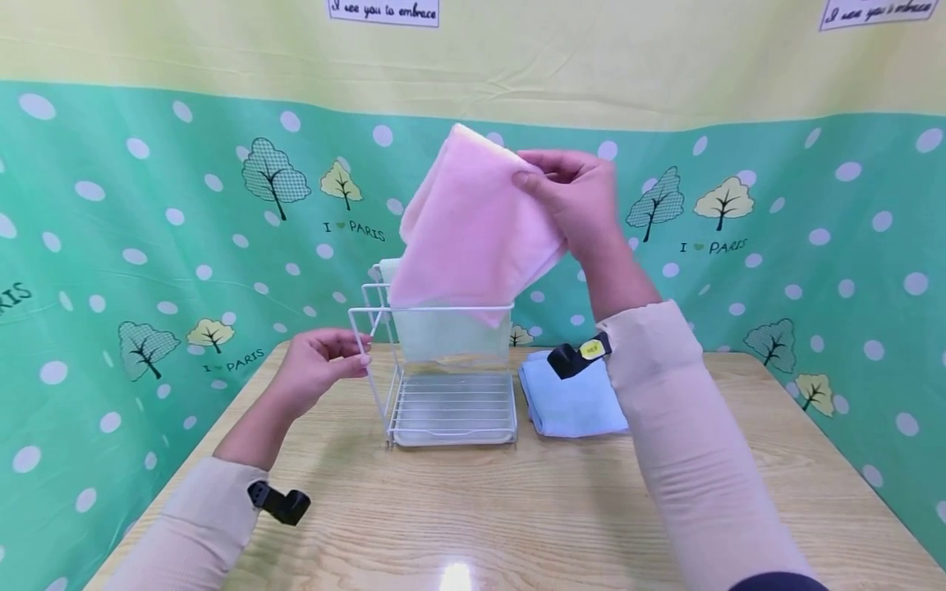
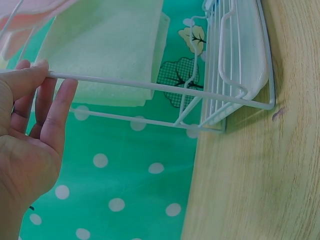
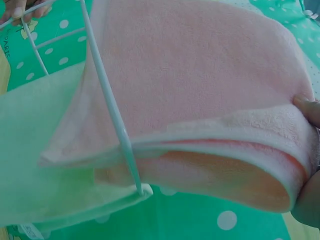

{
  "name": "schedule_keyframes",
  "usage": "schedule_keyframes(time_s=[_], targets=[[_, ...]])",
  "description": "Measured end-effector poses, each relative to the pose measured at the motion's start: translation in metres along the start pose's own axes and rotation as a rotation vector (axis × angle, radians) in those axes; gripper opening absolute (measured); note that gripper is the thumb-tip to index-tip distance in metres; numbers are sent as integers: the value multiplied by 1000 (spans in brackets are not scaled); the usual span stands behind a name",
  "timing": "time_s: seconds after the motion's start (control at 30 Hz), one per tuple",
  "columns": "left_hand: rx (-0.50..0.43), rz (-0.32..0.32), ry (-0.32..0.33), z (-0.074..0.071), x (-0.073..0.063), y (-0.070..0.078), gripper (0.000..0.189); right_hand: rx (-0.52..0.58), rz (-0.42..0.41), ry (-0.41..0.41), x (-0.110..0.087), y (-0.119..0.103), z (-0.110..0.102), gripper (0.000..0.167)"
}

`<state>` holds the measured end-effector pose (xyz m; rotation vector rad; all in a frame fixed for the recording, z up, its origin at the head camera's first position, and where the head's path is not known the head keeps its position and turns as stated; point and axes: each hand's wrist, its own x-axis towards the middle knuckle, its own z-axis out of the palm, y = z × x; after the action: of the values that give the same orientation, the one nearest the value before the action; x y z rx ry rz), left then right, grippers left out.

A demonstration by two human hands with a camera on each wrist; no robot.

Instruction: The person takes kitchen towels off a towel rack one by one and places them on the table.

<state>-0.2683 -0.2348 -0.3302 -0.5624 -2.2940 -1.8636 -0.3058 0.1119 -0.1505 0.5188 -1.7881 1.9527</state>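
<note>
A folded pink towel [image 1: 476, 222] is pinched along its right edge by my right hand [image 1: 572, 197], thumb on the near face. It hangs tilted above the white wire rack [image 1: 452, 432], its lower corner overlapping the top front bar in the head view. In the right wrist view the towel's layers [image 3: 200, 65] sag open beneath that bar. My left hand [image 1: 318, 369] pinches the rack's left upright between thumb and fingers. A pale green towel [image 1: 454, 341] drapes over a bar farther back on the rack.
Right of the rack lies a folded blue towel [image 1: 572, 402], partly behind my right forearm. The rack's base holds a shallow white tray [image 2: 255, 60]. Beyond the wooden table [image 1: 414, 517] hangs a green dotted curtain [image 1: 185, 287].
</note>
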Motion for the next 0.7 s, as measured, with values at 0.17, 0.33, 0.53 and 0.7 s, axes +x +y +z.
schedule_keyframes(time_s=[0.17, 0.33, 0.53, 0.7], targets=[[10, -19, -5, 2, 1, 2, 24, -33, -16, -2, 1, -1, -15, 28], [19, -22, 4, 2, 1, 3, 24, -129, -26, -64, 1, -4, -32, 29], [29, -25, 11, 2, 1, 2, 20, -270, -28, -104, 2, -6, -54, 31], [21, -14, 3, 1, 0, 1, 22, -267, 6, -74, 2, -3, -69, 27]])
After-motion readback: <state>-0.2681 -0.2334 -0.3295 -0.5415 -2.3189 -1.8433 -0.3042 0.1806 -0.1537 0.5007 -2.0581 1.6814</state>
